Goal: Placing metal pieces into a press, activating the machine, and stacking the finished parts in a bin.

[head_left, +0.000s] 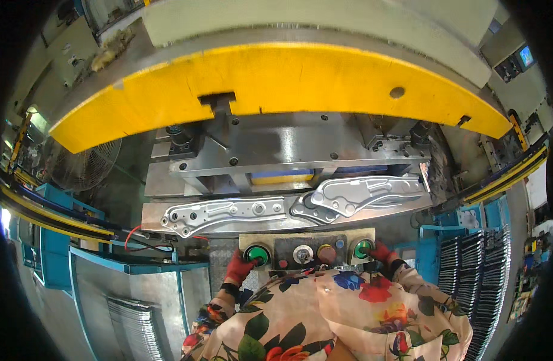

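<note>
My left hand (239,268), in a red glove, is at the left end of a control box (371,234), its thumb reaching onto a green push button (258,255). At the other end my right hand (383,254), also red-gloved, presses against a second green push button (362,248). Both hands look curled, with some fingers hidden. Beyond the box, on a steel ledge, lies a long stamped metal part (228,210) with holes and ribs. To its right, a similar metal part (349,195) rests over a darker one (306,207).
Over the die block (276,141) hangs a yellow press beam (312,78). Yellow-and-black side guards (60,216) flank it. A blue-framed table (132,265) at left holds stacked metal strips (132,319). Racked metal parts (472,277) stand at right. A fan (87,165) is behind, left.
</note>
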A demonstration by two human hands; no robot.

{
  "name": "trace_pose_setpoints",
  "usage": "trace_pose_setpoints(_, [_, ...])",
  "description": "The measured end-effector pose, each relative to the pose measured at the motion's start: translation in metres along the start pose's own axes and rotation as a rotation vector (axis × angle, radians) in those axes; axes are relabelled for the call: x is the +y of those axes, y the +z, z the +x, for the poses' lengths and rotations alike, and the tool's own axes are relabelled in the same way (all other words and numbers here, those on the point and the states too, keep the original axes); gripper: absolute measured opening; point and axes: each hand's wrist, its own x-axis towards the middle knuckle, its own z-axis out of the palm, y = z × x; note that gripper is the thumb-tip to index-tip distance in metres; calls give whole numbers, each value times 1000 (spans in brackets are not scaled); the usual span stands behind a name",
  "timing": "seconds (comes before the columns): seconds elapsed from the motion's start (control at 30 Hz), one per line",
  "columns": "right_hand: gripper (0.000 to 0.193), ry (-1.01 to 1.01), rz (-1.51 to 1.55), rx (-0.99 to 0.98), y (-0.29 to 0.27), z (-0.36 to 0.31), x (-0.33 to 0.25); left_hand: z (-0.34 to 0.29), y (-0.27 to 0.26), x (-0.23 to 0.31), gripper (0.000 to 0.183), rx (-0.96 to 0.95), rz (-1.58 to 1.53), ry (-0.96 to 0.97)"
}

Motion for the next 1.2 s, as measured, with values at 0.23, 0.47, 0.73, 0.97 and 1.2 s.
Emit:
trace_pose_setpoints(0.23, [48, 70, 605, 124, -78, 28, -43, -24, -17, -17, 67, 144, 162, 137])
trace_pose_setpoints(0.47, [46, 33, 502, 180, -49, 12, -180, -37, -35, -30, 62, 246, 11, 136])
trace_pose_setpoints(0.73, [35, -350, 459, 158, -65, -7, -143, -33, -50, -40, 60, 247, 120, -22])
trace_pose_setpoints(0.97, [45, -411, 650, 656, -33, -84, -174, -40, -80, -18, 62, 280, 158, -93])
trace_pose_setpoints(1.2, [40, -492, 368, 876, -40, -98, -145, -20, -104, -27, 50, 319, 199, 105])
